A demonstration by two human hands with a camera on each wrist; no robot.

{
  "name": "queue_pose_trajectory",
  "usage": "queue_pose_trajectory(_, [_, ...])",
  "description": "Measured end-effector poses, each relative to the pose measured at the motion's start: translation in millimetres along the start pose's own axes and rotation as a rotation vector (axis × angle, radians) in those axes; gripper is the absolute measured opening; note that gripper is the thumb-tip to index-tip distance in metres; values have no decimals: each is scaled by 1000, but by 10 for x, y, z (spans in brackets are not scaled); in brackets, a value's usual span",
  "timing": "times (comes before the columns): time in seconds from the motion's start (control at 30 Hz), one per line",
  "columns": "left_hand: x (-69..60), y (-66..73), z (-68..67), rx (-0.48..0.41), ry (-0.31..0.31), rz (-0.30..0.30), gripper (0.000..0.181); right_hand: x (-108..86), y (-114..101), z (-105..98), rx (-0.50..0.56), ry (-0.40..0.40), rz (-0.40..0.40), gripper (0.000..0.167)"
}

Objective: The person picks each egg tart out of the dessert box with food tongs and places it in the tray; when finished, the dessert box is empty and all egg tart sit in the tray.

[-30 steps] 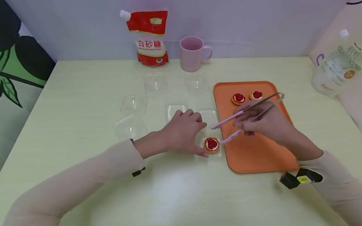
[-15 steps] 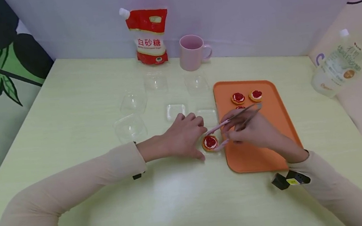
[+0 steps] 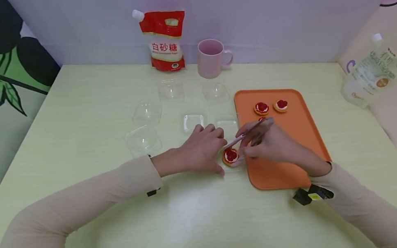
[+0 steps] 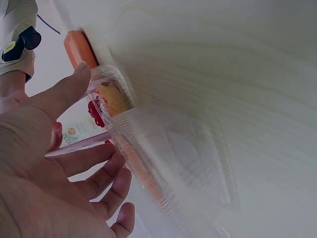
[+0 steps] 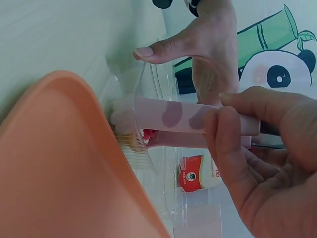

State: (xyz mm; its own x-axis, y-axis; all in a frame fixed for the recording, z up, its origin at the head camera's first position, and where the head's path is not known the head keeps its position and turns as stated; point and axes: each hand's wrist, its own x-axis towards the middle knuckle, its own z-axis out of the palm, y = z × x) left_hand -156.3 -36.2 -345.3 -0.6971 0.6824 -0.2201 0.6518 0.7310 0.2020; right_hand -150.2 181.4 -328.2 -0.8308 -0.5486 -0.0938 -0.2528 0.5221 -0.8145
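Note:
A small tart (image 3: 230, 156) with red topping and white cream sits in a clear plastic box (image 4: 148, 134). My left hand (image 3: 201, 150) is at the box's left side, thumb and fingers spread along its rim, fingers slightly bent. My right hand (image 3: 267, 142) grips tongs (image 3: 236, 140) with pink arms and a metal bend. The tongs' tips (image 5: 124, 116) reach into the box and lie on either side of the tart; whether they pinch it is hard to tell. More tarts (image 3: 261, 108) lie on the orange tray (image 3: 282, 173), one partly hidden behind my right hand.
Several clear plastic boxes (image 3: 143, 140) stand apart left of and behind my hands. At the back are a red-and-white sugar pouch (image 3: 163, 41) and a pink mug (image 3: 209, 62). A translucent spouted pouch (image 3: 374, 73) stands at the right edge.
My right hand has moved left with the tongs, and their tips have come down around the tart and drawn closer together. The left hand has barely moved.

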Motion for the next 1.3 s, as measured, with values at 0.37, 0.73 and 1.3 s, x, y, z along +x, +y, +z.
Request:
queue_pose_trajectory(0.37, [26, 2, -14, -1, -12, 0, 69, 66, -30, -8, -124, -101, -59, 39])
queue_pose_trajectory(0.73, [41, -6, -16, 0, -15, -1, 67, 141, 96, -13, 10, -119, -67, 25])
queue_pose_trajectory(1.3, [41, -11, -8, 18, -15, 10, 70, 59, 148, -101, 147, -28, -116, 24])
